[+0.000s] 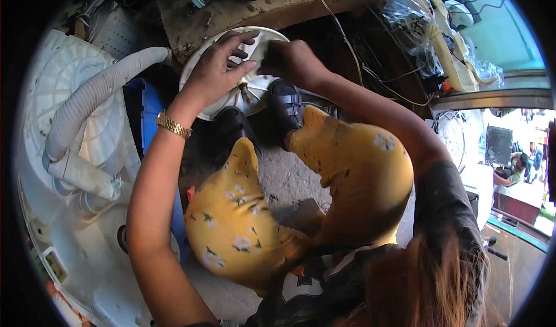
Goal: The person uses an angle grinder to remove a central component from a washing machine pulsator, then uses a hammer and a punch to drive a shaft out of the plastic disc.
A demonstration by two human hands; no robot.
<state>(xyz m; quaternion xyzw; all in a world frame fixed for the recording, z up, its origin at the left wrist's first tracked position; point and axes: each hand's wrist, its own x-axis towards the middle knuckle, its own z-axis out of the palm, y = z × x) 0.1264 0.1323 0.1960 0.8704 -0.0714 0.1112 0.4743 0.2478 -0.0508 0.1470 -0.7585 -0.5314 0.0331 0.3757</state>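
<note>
A round white plastic part (217, 100) with raised ribs lies at my feet, against the front of the workbench. My left hand (223, 66) is over its left side, fingers bent but apart and thumb stretched toward the middle. Nothing shows in its grasp. Across from it, my right hand (294, 62) reaches over the right side with fingers curled in; its fingertips are in shadow, and what they hold cannot be made out. A short brown bundle, perhaps wire or cord (245, 92), lies on the part below my hands.
A large white tub-like casing (98, 252) with a grey corrugated hose (95, 95) stands at left, beside a blue container (149, 110). The brown workbench (278, 11) spans the far side. Cables (353, 55) hang at right, near pale plastic strips (443, 43). Another person (512, 171) is far right.
</note>
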